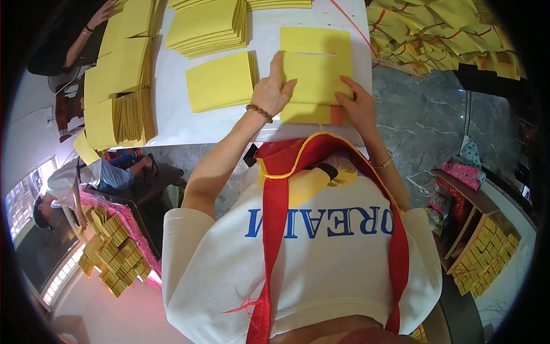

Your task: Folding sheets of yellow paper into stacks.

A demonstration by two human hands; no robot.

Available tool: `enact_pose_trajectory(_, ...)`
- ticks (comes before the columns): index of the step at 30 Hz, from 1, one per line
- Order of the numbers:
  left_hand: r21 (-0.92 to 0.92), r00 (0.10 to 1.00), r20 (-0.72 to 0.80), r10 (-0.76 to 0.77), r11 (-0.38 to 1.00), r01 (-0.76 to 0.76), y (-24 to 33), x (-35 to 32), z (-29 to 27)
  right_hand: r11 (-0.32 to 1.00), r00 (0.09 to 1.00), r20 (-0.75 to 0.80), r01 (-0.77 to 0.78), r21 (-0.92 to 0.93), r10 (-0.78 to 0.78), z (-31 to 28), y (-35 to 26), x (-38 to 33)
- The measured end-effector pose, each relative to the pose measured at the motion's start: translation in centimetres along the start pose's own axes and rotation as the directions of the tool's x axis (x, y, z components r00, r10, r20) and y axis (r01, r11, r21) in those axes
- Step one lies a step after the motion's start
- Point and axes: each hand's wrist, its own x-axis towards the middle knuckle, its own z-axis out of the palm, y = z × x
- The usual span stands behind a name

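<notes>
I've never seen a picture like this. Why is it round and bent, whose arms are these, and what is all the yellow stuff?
A wide fisheye camera on a person's head looks down, so edges bend. Both arms are that person's own. The left hand and right hand press flat on a yellow paper sheet lying on a white table; neither hand grips anything. Beside it lies a small yellow stack, with more stacks behind it and along the left edge. Another person works at lower left.
</notes>
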Motion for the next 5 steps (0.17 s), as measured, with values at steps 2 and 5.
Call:
enact_pose_trajectory(2, 0.37, 0.988, 0.041, 0.152, 0.916, -0.156, 0.6, -0.3, -0.7, 1.0, 0.999, -0.031, 0.027, 0.014, -0.027, 0.1, 0.2, 0.1)
enact_pose_trajectory(5, 0.696, 0.932, -0.031, 0.361, 0.677, -0.239, 2.4, -1.0, -1.8, 0.997, 0.996, -0.061, 0.069, 0.019, -0.068, 0.2, 0.5, 0.1)
